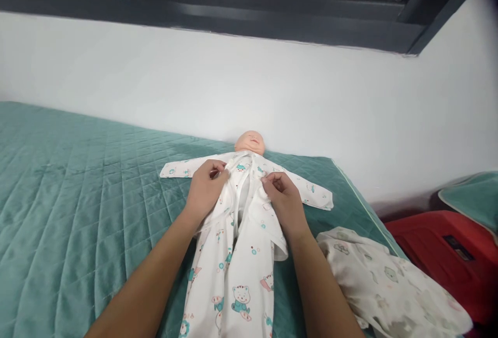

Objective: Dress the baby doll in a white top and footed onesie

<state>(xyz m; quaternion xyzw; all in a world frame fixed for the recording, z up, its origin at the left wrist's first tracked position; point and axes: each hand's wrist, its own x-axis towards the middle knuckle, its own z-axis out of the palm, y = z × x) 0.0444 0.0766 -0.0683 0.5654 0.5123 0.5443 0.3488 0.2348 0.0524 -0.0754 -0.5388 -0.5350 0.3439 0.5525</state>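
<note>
From my head view, the white top point(261, 213) lies straight ahead, between my two hands and under their fingertips; it is on the doll, face up on the green quilt point(97, 213), with the doll's head point(249, 143) at the far end by the wall point(233, 83) and the printed trousers point(243, 288) running back toward me; the long axis thus points away from me, and the sleeves spread out to either side.

The front of the top parts along that axis, leaving a narrow gap; my left hand point(209, 185) is on the left panel and my right hand point(285, 199) on the right, each about as near the gap as the other, though the left reaches slightly farther up; both appear pinched on the cloth, thumb against forefinger, the hands well apart; my forearms come in from below and slant inward, palms turned toward each other; a crumpled patterned cloth point(389, 281) lies beyond my right forearm.
</note>
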